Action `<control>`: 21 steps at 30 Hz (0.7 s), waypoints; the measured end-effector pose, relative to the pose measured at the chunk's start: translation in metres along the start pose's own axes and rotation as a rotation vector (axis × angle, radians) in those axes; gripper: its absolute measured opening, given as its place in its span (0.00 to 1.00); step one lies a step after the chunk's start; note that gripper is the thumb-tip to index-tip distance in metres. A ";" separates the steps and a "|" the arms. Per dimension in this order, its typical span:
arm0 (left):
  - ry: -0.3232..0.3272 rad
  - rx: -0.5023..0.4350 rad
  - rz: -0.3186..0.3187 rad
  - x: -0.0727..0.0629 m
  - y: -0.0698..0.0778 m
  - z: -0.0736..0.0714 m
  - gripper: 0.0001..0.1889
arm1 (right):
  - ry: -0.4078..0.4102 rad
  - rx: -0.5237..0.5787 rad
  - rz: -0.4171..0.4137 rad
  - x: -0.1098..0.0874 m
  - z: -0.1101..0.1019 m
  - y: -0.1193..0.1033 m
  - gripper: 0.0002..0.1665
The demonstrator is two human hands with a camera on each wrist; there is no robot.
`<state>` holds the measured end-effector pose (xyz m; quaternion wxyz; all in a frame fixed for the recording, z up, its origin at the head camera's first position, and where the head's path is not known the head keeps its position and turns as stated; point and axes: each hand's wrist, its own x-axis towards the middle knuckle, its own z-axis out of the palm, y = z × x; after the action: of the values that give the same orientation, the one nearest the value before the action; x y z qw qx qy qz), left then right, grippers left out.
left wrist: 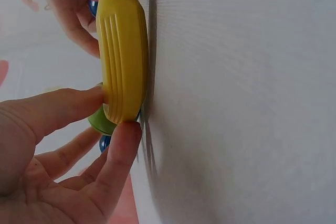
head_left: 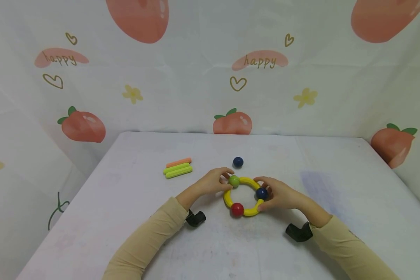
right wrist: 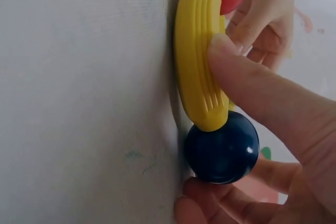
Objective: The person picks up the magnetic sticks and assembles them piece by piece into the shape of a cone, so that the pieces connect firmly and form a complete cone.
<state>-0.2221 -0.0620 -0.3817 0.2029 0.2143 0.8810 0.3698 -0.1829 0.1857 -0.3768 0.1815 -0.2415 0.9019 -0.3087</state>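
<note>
On the table lies a ring of yellow curved rods joined by a green ball, a dark blue ball and a red ball. My left hand grips the ring at its far left, by the green ball; in the left wrist view its thumb and a finger touch the end of a yellow rod. From the right, my right hand holds the ring around the blue ball, its thumb pressing on the neighbouring yellow rod. The red ball faces me, untouched.
A loose dark blue ball sits just beyond the ring. To the left lie an orange stick and two lime-green sticks side by side. Behind the table's far edge hangs a white cloth printed with peaches.
</note>
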 end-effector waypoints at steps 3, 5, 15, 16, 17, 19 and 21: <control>0.010 -0.026 0.003 0.000 0.001 -0.001 0.25 | 0.011 -0.004 0.021 0.001 0.000 0.000 0.50; 0.013 -0.042 -0.001 -0.001 0.001 -0.001 0.24 | 0.011 -0.008 0.025 0.001 -0.001 0.001 0.50; 0.008 -0.062 0.007 0.001 0.000 -0.002 0.23 | -0.015 -0.021 0.049 0.003 -0.002 0.000 0.51; 0.008 -0.062 0.007 0.002 0.000 -0.002 0.23 | -0.016 -0.024 0.053 0.003 -0.002 0.000 0.51; 0.008 -0.060 0.006 0.002 0.000 -0.002 0.23 | -0.018 -0.029 0.051 0.003 -0.002 -0.001 0.51; 0.009 -0.054 0.011 0.002 -0.001 -0.002 0.23 | -0.017 -0.029 0.061 0.004 -0.002 -0.001 0.51; 0.008 -0.050 0.012 0.003 -0.001 -0.002 0.23 | -0.015 -0.028 0.067 0.004 -0.002 -0.001 0.51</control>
<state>-0.2256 -0.0622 -0.3817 0.2026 0.2129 0.8709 0.3938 -0.1869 0.1833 -0.3751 0.1949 -0.2161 0.9123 -0.2881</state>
